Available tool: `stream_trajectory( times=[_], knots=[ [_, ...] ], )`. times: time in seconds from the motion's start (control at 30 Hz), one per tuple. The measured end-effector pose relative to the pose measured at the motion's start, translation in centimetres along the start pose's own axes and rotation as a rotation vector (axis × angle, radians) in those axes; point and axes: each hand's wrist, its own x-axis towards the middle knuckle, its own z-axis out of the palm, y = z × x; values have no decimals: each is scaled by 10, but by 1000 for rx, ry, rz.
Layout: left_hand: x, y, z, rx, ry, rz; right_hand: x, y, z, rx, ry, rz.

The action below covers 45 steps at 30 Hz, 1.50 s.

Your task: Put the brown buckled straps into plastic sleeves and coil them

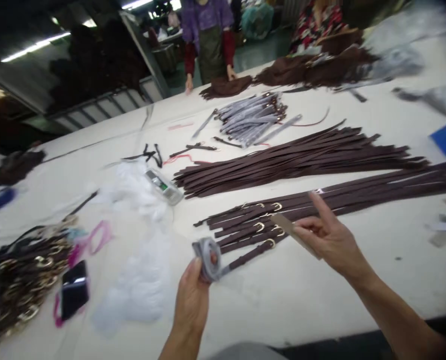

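My left hand (191,290) is closed around a coiled belt (210,260) that looks wrapped in greyish plastic. From the coil a short tail points right, toward a dark brown belt with a gold buckle (270,244); whether they join is unclear. A flat tan strip, like a piece of card (288,227), is pinched between thumb and fingers of my right hand (330,240), whose index finger stretches out over the belts. Beneath and beyond that hand, several dark brown belts (358,192) with gold buckles lie side by side on the white table (268,305).
Behind lies a bundle of dark brown straps (298,157), then a pile of plastic-sleeved strips (245,117). White plastic bags (140,275), a phone (75,290) and a heap of buckled straps (24,280) occupy the left. A person in purple (207,30) stands across the table.
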Motion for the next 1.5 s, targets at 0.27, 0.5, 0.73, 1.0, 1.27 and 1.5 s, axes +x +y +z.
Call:
stream_trajectory(
  times=[0.27, 0.5, 0.73, 1.0, 1.27, 1.5],
  knots=[
    [-21, 7, -20, -185, -117, -61, -47, -56, 108, -27, -540, -83],
    [-27, 17, -47, -205, -177, -52, -63, -74, 130, -76, -590, -112],
    [-35, 13, -66, -28, -234, -13, -77, -75, 153, -66, -557, -87],
    [-24, 15, -94, -78, -131, -47, -102, -42, 178, 193, -461, -188],
    [-14, 10, -112, 31, -183, -123, -102, -16, 184, -226, -566, -920],
    [4, 4, -142, 1118, -135, 423, -93, -13, 223, -300, -645, -1199]
  ],
)
